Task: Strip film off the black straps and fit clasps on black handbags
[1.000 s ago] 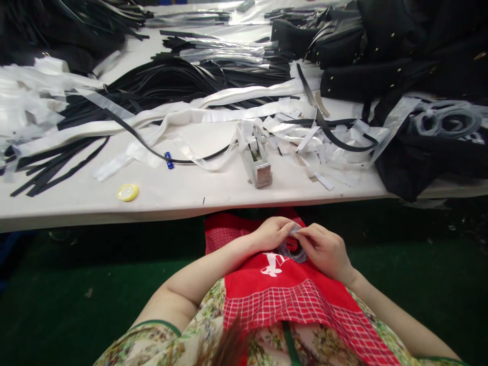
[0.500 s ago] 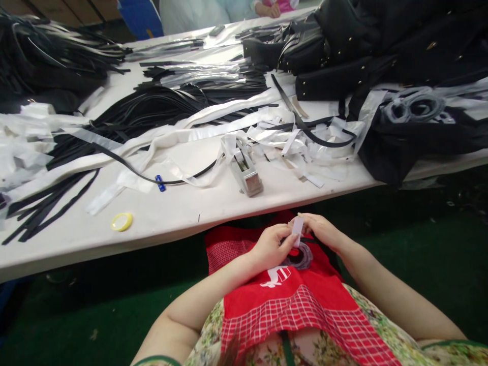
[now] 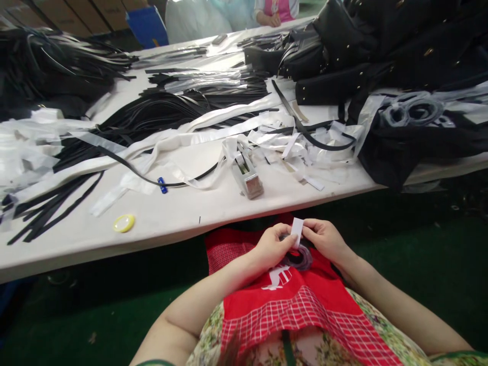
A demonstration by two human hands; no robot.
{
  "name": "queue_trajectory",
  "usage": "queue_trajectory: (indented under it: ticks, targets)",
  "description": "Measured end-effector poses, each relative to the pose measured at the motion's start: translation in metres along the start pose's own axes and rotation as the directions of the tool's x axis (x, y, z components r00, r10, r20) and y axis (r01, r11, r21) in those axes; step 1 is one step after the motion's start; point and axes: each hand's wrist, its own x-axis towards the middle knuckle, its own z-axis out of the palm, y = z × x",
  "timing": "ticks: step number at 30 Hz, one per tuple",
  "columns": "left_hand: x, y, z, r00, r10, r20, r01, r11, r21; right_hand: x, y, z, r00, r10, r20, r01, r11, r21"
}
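Over my lap, my left hand [image 3: 273,245] pinches a small white strip [image 3: 297,231] between thumb and fingers. My right hand [image 3: 325,237] is closed too, its fingertips at the strip's upper right edge. Just below the strip, a coil of greyish, see-through material [image 3: 304,258] rests on the red apron [image 3: 316,284]; part of it is hidden behind my left hand. Beyond my hands, a tape dispenser [image 3: 248,179] stands near the table's front edge.
The white table [image 3: 179,218] carries black straps [image 3: 152,109], clear scraps [image 3: 26,147], a yellow ring [image 3: 124,223] and a small blue object [image 3: 162,185]. Black bags [image 3: 354,40] and clear coils [image 3: 419,109] lie right. A person's hand [image 3: 274,20] shows at the far side.
My right hand has shifted slightly down, its fingers lower along the white strip. The strip now faces me more squarely. The view has tilted up a little.
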Motion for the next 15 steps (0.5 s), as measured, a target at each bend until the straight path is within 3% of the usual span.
queue_trajectory:
  ticks: [7, 12, 15]
  targets:
    - [0.000, -0.008, 0.010, 0.992, 0.037, -0.122, -0.046, 0.996, -0.074, 0.000, -0.004, -0.010, 0.989, 0.121, 0.086, -0.130, 0.986, 0.104]
    - [0.002, -0.016, 0.012, 0.995, 0.029, -0.097, -0.036, 0.996, -0.076, -0.004, -0.008, -0.017, 0.967, 0.139, 0.213, -0.192, 0.949, 0.250]
    - [0.000, -0.013, 0.012, 0.996, 0.047, -0.070, -0.052, 0.996, -0.067, -0.005, -0.012, -0.020, 0.958, 0.137, 0.253, -0.186, 0.965, 0.184]
